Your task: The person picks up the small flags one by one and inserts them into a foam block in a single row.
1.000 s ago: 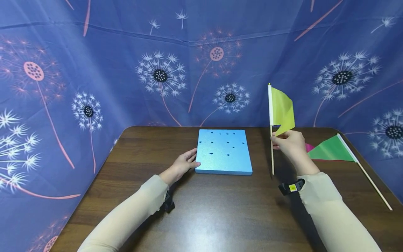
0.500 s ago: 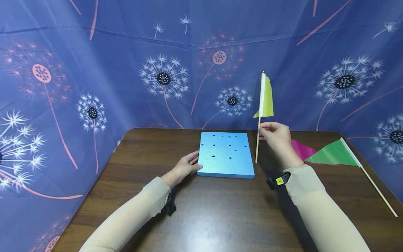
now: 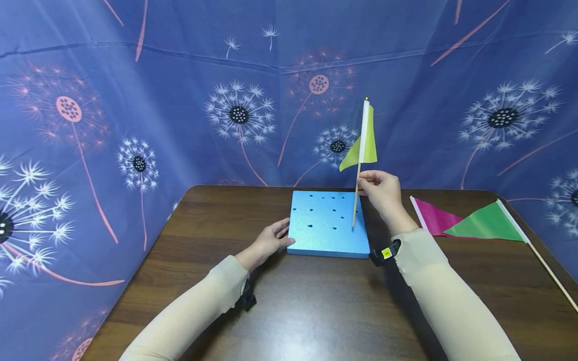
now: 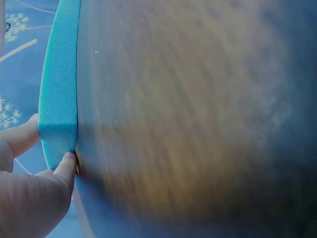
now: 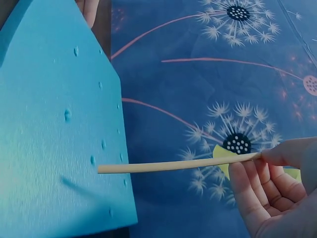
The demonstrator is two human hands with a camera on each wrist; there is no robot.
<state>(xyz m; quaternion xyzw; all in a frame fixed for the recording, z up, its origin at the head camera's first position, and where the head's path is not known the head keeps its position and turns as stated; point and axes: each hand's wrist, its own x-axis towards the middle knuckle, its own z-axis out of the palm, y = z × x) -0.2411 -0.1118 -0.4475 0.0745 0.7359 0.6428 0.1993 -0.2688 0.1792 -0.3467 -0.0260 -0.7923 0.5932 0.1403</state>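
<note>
In the head view, my right hand [image 3: 381, 193] pinches the wooden stick of a yellow-green flag [image 3: 369, 138] between thumb and fingers. The flag stands nearly upright, its lower end over the right part of a blue foam board [image 3: 322, 238] with several small holes. Seen from the right wrist, the bare tip of the stick [image 5: 148, 167] is close to a hole, and its shadow falls on the board. My left hand [image 3: 266, 243] rests against the board's left edge near the front corner. From the left wrist, thumb and finger touch that corner [image 4: 58, 136], fingers fairly straight.
At the right of the brown wooden table [image 3: 198, 220] lie a green flag [image 3: 489, 225] and a magenta flag [image 3: 433, 215], overlapping. A blue curtain [image 3: 180, 125] printed with dandelions hangs behind and left of the table.
My right hand has carried the yellow-green flag leftward, from beside the board to over its right part. The magenta flag has come into fuller view. The left hand keeps its place at the board.
</note>
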